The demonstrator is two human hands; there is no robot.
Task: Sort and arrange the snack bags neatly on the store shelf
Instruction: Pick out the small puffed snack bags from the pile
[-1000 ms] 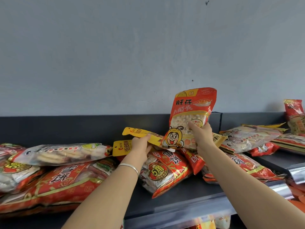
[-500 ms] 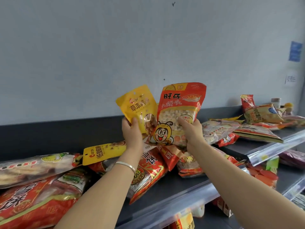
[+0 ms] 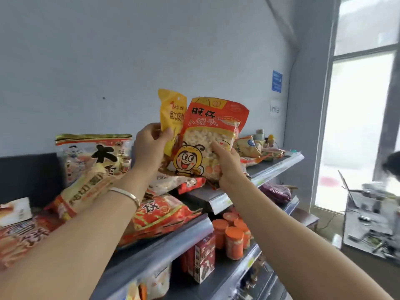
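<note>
While both bags are hanging in the air above the top shelf [image 3: 277, 167], the sorting is looking far from finished. The left hand [image 3: 151, 146] is gripping a yellow bag [image 3: 171, 113] by its lower half, thumb lying across the front. The right hand [image 3: 227, 165] is clutching a red-orange bag with a cartoon bee [image 3: 207, 137] at its lower right edge. The two packets are standing upright and overlapping, the yellow one tucked behind the red-orange one, and neither is touching the shelf. Beneath them the stock is lying in disorder: a red bag [image 3: 164, 211] is sprawling flat near the front rail, a cream bag [image 3: 86, 187] is leaning at a slant against a tall clear-fronted bag [image 3: 95, 154] that is standing by the back panel, and more packets [image 3: 249, 146] are piling loosely on the farther section to the right. Judging by this, only the picking-out is under way: two bags are being held together, perhaps for grouping, while the placing, the facing forward and the straightening of nearly everything else are all waiting to be done
</note>
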